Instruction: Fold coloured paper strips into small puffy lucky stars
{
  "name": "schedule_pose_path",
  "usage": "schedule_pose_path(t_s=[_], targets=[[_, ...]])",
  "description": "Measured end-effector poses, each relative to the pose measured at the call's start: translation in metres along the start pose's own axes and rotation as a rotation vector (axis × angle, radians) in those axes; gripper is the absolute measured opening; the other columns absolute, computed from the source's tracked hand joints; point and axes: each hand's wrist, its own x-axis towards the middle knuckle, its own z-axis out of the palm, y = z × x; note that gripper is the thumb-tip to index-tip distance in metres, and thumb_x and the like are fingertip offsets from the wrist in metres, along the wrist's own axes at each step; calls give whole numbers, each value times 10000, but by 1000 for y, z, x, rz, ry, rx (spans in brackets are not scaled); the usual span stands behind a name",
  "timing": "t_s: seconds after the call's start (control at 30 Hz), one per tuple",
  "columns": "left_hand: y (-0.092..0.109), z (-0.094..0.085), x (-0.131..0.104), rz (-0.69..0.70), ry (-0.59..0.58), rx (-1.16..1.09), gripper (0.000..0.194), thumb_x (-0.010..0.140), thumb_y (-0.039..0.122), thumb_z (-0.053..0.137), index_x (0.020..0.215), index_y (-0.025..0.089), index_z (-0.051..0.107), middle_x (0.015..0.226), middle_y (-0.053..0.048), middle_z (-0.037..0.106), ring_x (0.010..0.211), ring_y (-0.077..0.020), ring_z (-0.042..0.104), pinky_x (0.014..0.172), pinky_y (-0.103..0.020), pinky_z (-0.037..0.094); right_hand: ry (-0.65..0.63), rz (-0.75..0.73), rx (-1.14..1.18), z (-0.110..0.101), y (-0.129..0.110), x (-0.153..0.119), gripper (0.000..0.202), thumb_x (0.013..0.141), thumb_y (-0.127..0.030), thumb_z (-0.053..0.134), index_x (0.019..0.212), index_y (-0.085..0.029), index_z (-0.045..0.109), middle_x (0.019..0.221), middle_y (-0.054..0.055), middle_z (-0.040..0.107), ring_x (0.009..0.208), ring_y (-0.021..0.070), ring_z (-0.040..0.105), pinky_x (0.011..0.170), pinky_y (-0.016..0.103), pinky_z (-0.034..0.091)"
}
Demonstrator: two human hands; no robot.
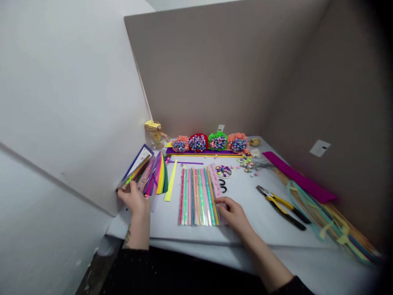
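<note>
A flat pack of shiny coloured paper strips (196, 196), in clear wrapping, lies in front of me on the table. My right hand (233, 215) is at its right edge, fingers bent and closed on the border. At the far left, my left hand (135, 198) closes around the lower end of some glittery gold and green paper strips (135, 176). Beside that hand, a fan of plain coloured paper strips (159, 176) lies spread out. One yellow strip (171, 180) lies between the fan and the pack. Black scissors handles (223, 186) show just right of the pack.
Yellow-handled pliers (284, 207) lie on the right, near a magenta sheet (297, 176) and a bundle of long strips (331, 225). Several bead-filled paper flowers (198, 142) line the back. A jar (156, 135) stands back left; loose beads (245, 163) are scattered at right. Partition walls surround the table.
</note>
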Motion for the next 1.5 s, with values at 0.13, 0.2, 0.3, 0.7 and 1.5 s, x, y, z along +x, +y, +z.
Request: schedule_pose_path(t_s=[0.13,0.2,0.3,0.7,1.5], targets=[[-3,-25,-39,-3,127,78,472,797,249,527,1222,184,334,1308,-131,423,1240,-196,437,1047,-345,350,9,-20,16,1,-2,2,234,690,-325,570,821,-186,706,853,73,717,799,233,654,766,348,508],[5,-32,-55,165,118,210,563,794,267,573,1289,168,324,1401,-167,336,1323,-234,343,1094,-398,286,9,-35,14,1,-2,2,218,684,-315,579,812,-192,705,860,71,717,813,234,656,774,348,508],[15,-30,-74,464,-198,332,426,826,247,548,1231,152,460,1330,-159,450,1307,-252,372,1097,-431,280,27,-27,4,0,-2,2,233,694,-307,560,837,-189,702,868,68,714,809,230,658,763,341,513],[9,2,-104,83,-948,663,528,780,310,569,1277,145,500,750,-47,631,767,-231,605,716,-317,420,1,-167,-125,0,2,-2,281,716,-190,479,927,-192,665,953,64,678,909,214,631,841,351,492],[78,-44,-102,-357,-822,-30,241,698,363,709,707,134,633,616,16,571,563,-95,514,548,-191,425,119,-92,315,-15,-18,-25,212,780,-306,596,935,-189,682,931,78,649,721,170,621,636,283,531]])
